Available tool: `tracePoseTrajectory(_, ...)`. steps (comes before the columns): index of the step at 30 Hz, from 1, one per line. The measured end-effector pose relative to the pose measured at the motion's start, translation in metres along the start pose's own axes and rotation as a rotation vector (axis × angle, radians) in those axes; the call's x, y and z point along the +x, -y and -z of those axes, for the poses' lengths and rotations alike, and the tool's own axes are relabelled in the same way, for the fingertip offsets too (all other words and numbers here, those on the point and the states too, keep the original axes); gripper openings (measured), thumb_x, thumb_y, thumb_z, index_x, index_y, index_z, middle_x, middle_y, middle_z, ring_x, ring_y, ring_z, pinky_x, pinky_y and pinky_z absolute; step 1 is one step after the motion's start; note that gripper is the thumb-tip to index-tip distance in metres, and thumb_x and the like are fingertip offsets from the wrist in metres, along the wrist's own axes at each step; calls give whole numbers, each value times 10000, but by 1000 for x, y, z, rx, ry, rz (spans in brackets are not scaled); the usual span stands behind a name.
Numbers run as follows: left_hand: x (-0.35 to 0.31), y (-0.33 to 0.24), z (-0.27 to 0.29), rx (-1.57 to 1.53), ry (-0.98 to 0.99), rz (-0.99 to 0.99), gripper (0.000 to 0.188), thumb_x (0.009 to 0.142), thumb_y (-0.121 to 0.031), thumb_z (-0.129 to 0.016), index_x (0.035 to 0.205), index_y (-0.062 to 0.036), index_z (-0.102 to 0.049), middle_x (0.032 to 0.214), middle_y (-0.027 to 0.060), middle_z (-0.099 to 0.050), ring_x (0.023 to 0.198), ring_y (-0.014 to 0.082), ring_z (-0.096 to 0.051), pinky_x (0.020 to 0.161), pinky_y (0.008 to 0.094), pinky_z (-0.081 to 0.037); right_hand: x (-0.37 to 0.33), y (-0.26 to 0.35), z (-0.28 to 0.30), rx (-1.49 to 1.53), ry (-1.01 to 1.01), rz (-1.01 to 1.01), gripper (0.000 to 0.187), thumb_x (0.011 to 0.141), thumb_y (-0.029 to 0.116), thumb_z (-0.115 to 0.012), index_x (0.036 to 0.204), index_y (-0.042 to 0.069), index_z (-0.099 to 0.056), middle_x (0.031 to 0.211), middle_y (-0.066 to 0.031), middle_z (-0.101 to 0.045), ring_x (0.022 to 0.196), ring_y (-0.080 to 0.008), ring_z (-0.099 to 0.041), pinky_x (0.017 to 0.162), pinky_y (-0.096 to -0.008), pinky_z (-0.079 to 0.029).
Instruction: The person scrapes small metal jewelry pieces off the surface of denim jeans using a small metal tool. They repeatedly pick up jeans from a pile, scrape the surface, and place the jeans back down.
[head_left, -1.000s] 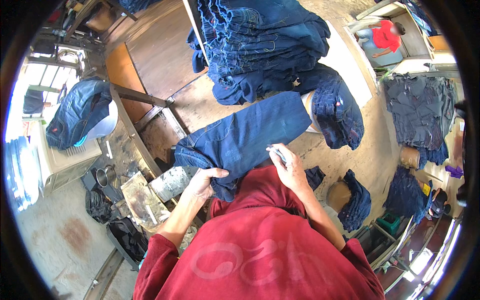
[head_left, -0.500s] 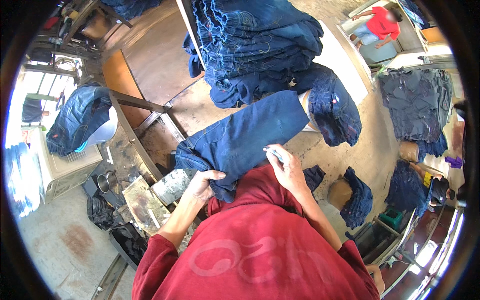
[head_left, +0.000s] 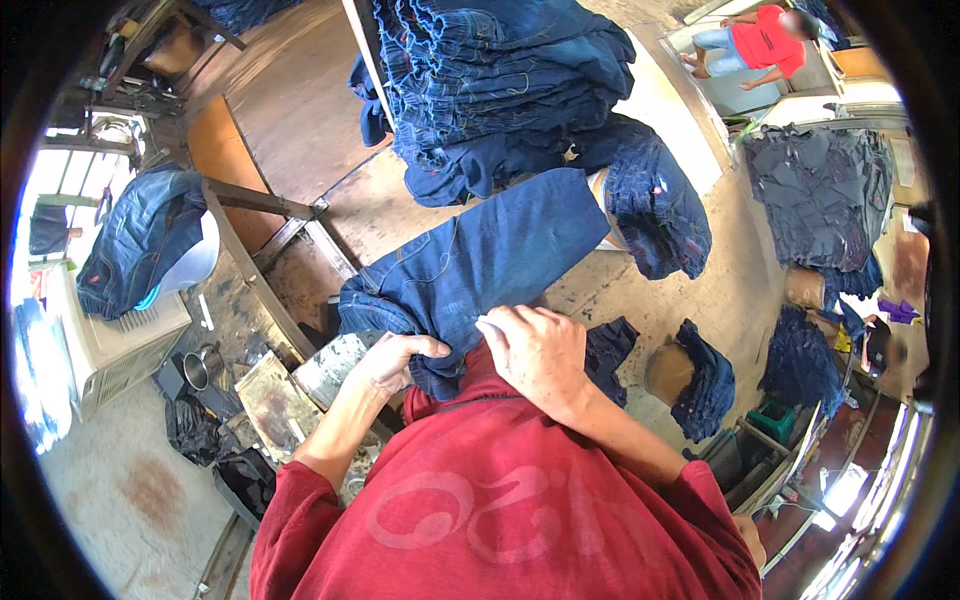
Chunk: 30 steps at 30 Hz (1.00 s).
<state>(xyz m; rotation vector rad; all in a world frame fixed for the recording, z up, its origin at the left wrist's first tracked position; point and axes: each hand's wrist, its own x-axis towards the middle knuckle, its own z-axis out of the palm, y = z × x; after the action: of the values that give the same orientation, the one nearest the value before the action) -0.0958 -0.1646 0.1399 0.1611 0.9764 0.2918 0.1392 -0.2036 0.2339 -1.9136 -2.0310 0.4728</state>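
A pair of dark blue jeans (head_left: 490,240) lies stretched out in front of me, one leg reaching away to the right. My left hand (head_left: 385,362) grips the bunched denim at the near left, thumb on top. Over the near edge of the leg, my right hand (head_left: 540,355) is closed in a pinch around a small pale, stick-like thing, mostly hidden by the fingers. Its tip is at a faded patch of the denim. The support under the jeans is covered from view.
A tall stack of folded jeans (head_left: 500,90) stands just ahead. More denim hangs over a round form (head_left: 660,205) to the right and another (head_left: 140,240) at left. A metal cup (head_left: 200,370) sits on a cluttered bench. A person in red (head_left: 765,45) is far right.
My right hand has moved left and nearer to my left hand, along the jeans, and has turned so its back faces up. My left hand keeps its hold.
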Motion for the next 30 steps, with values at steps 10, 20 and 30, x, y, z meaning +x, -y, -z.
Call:
tracePoseTrajectory(10,-1,3,1,-17,23,-44,529,804,130,-700,1329,75,-678,1192,197,-785,995,313,-798,912,457,-669,8,-6,6,-95,-75,-107,136,969,252,-773,889,144,-749,752,-71,-747,651,-309,-737,577,-425,-573)
tracePoseTrajectory(20,-7,-3,-9,15,-41,21,486,801,111,-699,1287,98,-693,1166,204,-793,952,313,-805,893,467,-671,7,-13,2,137,99,-5,157,960,265,-785,867,142,-760,747,-87,-746,649,-321,-736,585,-436,-570)
tracePoseTrajectory(30,-7,0,-14,-36,-136,-108,369,837,85,-715,1206,76,-734,1132,189,-799,969,308,-794,922,450,-657,23,-26,8,-270,88,-96,94,948,243,-790,917,154,-791,847,-85,-776,779,-311,-744,715,-437,-571)
